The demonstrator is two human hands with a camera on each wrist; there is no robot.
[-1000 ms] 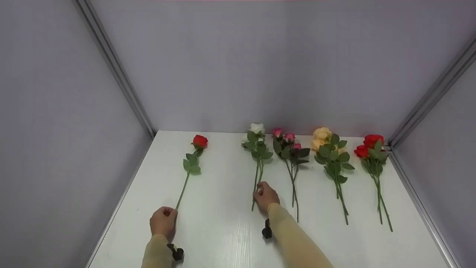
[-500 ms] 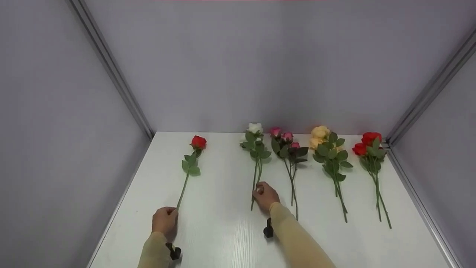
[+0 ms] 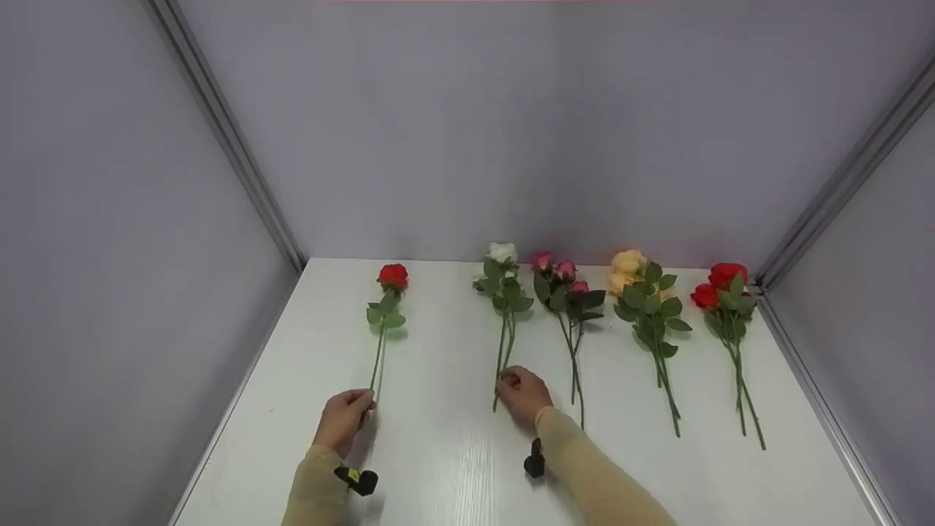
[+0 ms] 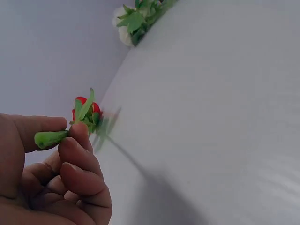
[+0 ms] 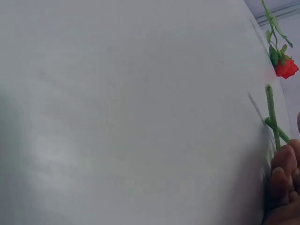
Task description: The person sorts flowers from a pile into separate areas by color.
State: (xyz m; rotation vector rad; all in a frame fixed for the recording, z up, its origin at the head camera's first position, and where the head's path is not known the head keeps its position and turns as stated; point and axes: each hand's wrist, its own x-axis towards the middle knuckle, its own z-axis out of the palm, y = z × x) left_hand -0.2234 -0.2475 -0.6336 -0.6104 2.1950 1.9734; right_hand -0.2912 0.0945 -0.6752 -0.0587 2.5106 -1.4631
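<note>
My left hand (image 3: 343,421) pinches a single red rose (image 3: 393,277) by the lower stem, between thumb and fingertips. In the left wrist view the cut end of its green stem (image 4: 48,139) pokes out past the thumb, and a shadow lies on the table below. Its bloom points toward the back wall. My right hand (image 3: 524,398) has its fingers curled at the lower stems of the white roses (image 3: 502,253), which lie on the table. Two stem ends (image 5: 270,103) stick out beyond those fingers in the right wrist view.
To the right of the white roses lie bunches of pink roses (image 3: 565,270), peach roses (image 3: 628,263) and red roses (image 3: 728,276) on the white table (image 3: 438,467). A grey wall (image 3: 467,131) rises behind, with side panels left and right.
My left hand has lifted the red rose's stem off the table and shifted it a little right and farther away. My right hand stays at the white roses' stems, slightly lower.
</note>
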